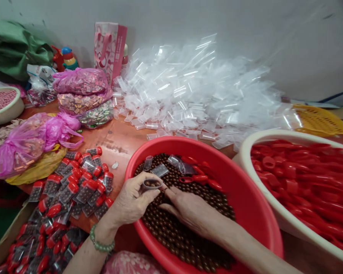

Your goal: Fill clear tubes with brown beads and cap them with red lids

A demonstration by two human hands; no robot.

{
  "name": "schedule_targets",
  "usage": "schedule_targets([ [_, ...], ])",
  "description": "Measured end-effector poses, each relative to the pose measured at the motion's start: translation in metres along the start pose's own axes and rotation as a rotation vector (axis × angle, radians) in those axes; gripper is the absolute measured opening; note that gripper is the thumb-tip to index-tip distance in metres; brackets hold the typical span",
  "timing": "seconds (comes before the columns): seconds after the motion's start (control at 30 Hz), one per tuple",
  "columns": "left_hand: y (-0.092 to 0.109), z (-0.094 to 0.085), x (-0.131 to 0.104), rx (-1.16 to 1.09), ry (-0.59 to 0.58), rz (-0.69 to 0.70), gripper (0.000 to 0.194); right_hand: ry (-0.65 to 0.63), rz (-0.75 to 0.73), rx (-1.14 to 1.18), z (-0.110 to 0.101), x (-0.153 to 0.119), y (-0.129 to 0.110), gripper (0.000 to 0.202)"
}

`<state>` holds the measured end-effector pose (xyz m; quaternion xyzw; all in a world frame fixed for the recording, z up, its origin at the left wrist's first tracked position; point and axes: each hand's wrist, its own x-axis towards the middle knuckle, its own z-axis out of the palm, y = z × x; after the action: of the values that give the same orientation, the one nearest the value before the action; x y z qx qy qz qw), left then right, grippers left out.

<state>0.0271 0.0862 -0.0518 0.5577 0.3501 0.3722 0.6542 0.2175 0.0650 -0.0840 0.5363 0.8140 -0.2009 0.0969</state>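
My left hand point(134, 198), closed with a green bead bracelet at its wrist, grips a clear plastic tube point(152, 184) with its open end up. Brown balls show inside the tube. My right hand point(185, 209) reaches over the brown balls point(174, 239) in a red basin point(263, 228), its fingertips close beside the tube. Its fingers are stretched out and the thumb stands apart; its palm is hidden. On the balls lie a few empty clear tubes point(160, 170) and several red caps point(199, 177).
Filled red-capped tubes point(87, 190) heap up at the left. Behind the basin rises a large pile of clear tubes point(188, 91). A white basin point(247, 152) of red plastic parts stands right. Pink bags point(81, 80), a yellow basket point(321, 120) and a gift bag point(107, 47) sit farther back.
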Motion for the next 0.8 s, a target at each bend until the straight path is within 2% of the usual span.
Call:
schedule_targets([
  [0.07,0.000,0.000,0.000,0.000,0.008,-0.001,0.015,-0.034,-0.075,0.062,0.003,-0.003,-0.007,0.009],
  [0.17,0.001,-0.001,0.001,-0.009,0.019,-0.008,0.016,-0.058,-0.125,0.163,-0.002,-0.008,-0.010,0.013],
  [0.27,0.001,0.000,0.002,-0.096,0.024,-0.045,0.015,-0.059,-0.100,0.289,-0.016,-0.012,0.000,0.017],
  [0.33,0.000,0.002,0.003,-0.212,0.081,-0.067,0.015,-0.039,-0.071,0.323,-0.027,-0.013,0.012,0.016],
  [0.43,0.000,0.009,0.004,-0.375,0.154,-0.075,0.020,0.117,0.043,0.207,-0.039,-0.011,0.037,0.018],
  [0.53,0.001,0.015,0.008,-0.367,0.130,-0.137,0.027,0.253,0.165,0.039,-0.044,0.001,0.060,0.018],
  [0.63,-0.001,0.018,0.012,-0.301,0.144,-0.198,0.029,0.250,0.187,-0.034,-0.043,0.018,0.072,0.017],
  [0.8,-0.008,0.017,0.014,-0.224,0.164,-0.168,0.025,0.216,0.138,-0.083,-0.040,0.035,0.073,0.020],
])
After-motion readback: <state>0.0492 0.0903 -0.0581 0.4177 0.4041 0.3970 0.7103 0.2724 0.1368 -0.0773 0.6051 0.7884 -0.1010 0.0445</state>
